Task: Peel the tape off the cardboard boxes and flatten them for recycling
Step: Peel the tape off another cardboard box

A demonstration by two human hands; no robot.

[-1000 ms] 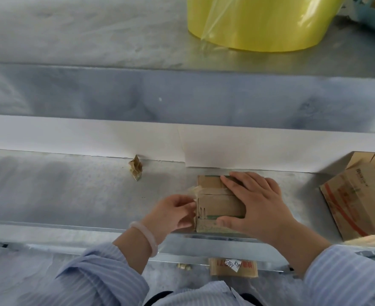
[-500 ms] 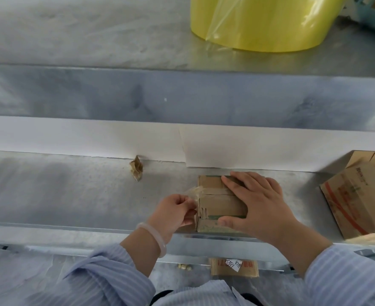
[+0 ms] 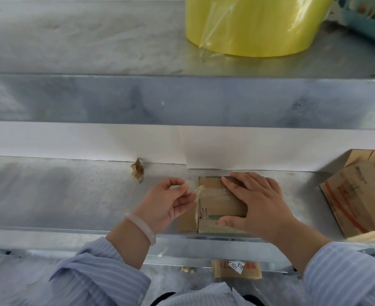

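Small box [image 3: 217,203] sat on surface [image 3: 71,195] near its front edge; right hand [image 3: 259,206] pressed flat on top, left hand [image 3: 171,202] beside its left edge pinched tape [image 3: 198,192] end, strip running left-right

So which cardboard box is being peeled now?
The small box pressed under the right hand; the left hand pinches its tape. The red-striped box at right lies untouched.

1. The left hand [image 3: 166,204] is drawn away from the left side of the box [image 3: 217,203], toward 10 o'clock, and is now turned palm-up.
2. The tape [image 3: 198,192] end is now pinched between thumb and forefinger and lifted off the box's 9 o'clock edge.
3. A gap is opened between the fingers and the cardboard.
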